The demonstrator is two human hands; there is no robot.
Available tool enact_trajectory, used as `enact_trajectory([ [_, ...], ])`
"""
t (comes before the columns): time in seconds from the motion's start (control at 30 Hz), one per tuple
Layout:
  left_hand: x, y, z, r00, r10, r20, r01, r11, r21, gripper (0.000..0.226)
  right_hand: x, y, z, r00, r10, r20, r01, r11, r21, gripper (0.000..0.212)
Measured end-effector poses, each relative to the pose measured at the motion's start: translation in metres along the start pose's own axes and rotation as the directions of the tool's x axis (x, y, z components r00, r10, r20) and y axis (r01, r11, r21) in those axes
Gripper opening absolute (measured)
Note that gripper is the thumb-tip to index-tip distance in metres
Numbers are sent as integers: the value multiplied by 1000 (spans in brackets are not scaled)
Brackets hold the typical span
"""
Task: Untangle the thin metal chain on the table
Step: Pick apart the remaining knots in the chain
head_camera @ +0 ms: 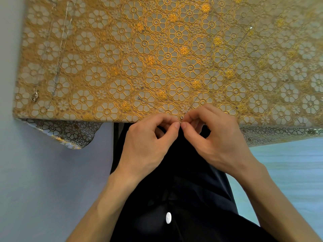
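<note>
Gold lace cloth (108,53) with a flower pattern covers the surface. At its near edge the left hand (148,142) and right hand (220,137) meet, each grip closed, with thumb and forefinger pinching the thin chain (189,107) beside a small ring. From the grip one strand runs far-right, another left. Further chains (60,53) lie well left of the grip.

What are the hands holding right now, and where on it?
The chain. The left hand and right hand each pinch it between thumb and forefinger, the grips meeting at a small ring by the near edge of the table.
</note>
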State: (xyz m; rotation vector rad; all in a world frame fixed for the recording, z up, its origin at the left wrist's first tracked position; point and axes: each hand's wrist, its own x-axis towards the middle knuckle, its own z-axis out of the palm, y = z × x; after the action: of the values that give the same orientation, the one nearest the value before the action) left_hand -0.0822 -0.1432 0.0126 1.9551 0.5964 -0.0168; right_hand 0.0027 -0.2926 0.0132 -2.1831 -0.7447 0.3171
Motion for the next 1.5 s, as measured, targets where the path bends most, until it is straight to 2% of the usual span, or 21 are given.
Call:
enact_trajectory([
  [0.5,0,-2,3,996,86,-32,-84,994,73,5,-2,-1,12,998,10,-61,-15,997,-78,11],
  [0.7,0,0,7,997,71,-34,-72,997,-22,3,-4,2,10,1000,-6,-8,6,998,-65,15],
  [0.93,-2,1,7,994,74,-80,-76,997,-33,4,-5,2,10,1000,-8,-10,7,998,-64,14],
  [1.33,-2,2,5,995,68,-72,-68,998,2,6,-10,1,11,996,-88,4,87,971,-224,18],
  [1.5,-4,3,7,995,5,-95,-9,999,-41,6,-12,1,11,995,-97,3,95,966,-241,19],
])
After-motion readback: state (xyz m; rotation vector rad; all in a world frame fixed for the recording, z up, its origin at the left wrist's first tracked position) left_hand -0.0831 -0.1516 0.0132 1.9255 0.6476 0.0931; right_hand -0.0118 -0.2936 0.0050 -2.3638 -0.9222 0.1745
